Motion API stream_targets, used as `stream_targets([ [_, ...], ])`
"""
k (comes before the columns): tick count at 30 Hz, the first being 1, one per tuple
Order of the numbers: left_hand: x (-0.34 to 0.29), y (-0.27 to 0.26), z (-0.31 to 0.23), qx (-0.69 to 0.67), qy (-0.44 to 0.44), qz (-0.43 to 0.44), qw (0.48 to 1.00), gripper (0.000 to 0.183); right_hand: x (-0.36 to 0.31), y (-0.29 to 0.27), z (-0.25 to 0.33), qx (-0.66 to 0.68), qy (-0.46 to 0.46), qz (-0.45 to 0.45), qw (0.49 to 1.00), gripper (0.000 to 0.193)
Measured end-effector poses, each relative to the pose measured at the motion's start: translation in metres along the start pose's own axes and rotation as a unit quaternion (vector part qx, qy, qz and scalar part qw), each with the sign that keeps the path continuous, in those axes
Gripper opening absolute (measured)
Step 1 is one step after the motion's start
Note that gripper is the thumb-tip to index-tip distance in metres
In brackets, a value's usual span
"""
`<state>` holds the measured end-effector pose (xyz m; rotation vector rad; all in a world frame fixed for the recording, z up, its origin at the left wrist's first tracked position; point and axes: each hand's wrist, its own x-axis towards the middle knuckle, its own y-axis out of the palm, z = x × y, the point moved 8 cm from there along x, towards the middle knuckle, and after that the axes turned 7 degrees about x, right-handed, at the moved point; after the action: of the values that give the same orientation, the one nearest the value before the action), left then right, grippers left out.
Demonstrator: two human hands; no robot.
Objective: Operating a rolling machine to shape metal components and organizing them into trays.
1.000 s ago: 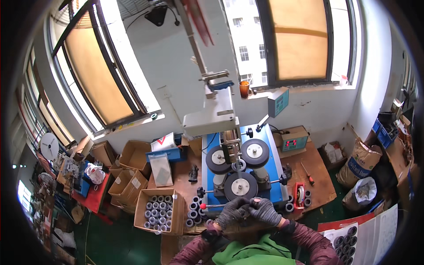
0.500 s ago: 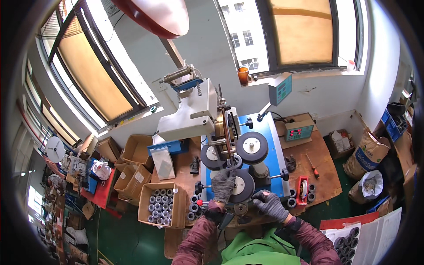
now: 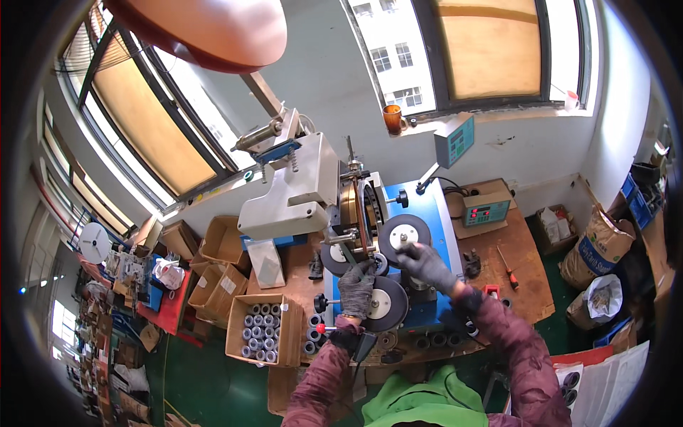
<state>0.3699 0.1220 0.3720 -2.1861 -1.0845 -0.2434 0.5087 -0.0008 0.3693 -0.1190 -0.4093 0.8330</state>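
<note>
My left hand [image 3: 357,286], in a grey knit glove, is closed at the left edge of the front black wheel [image 3: 395,313] of a winding machine. Its fingertips are by a small dark ring [image 3: 381,265] between the wheels; a thin strip [image 3: 347,252] runs down toward them. Over the near edge of the right black wheel [image 3: 388,232] is my gloved right hand [image 3: 430,267], fingers bent together close to the hub. What either hand pinches is too small to make out. The left black wheel [image 3: 331,257] is partly hidden.
A cardboard box [image 3: 290,334] of several ring parts stands left of the machine. The white machine head [image 3: 292,192] overhangs the blue base [image 3: 442,250]. At right are a control box [image 3: 486,212] and a screwdriver [image 3: 509,269]. A red lamp shade [image 3: 213,32] hangs above.
My right hand has risen from beside the front wheel to the right wheel, its fingers now near the hub. The left hand stays by the small ring. The view has shifted slightly.
</note>
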Motion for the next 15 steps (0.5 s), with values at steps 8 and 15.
stream_targets([
  [8,-0.004,-0.003,0.013,0.023,-0.024,-0.02,0.999,0.02,0.053,0.055,0.041,-0.19,-0.245,0.215,0.926,0.016],
  [15,-0.043,-0.02,0.003,-0.094,-0.131,-0.08,0.984,0.022,0.063,0.041,-0.007,-0.11,-0.02,0.021,0.994,0.015],
])
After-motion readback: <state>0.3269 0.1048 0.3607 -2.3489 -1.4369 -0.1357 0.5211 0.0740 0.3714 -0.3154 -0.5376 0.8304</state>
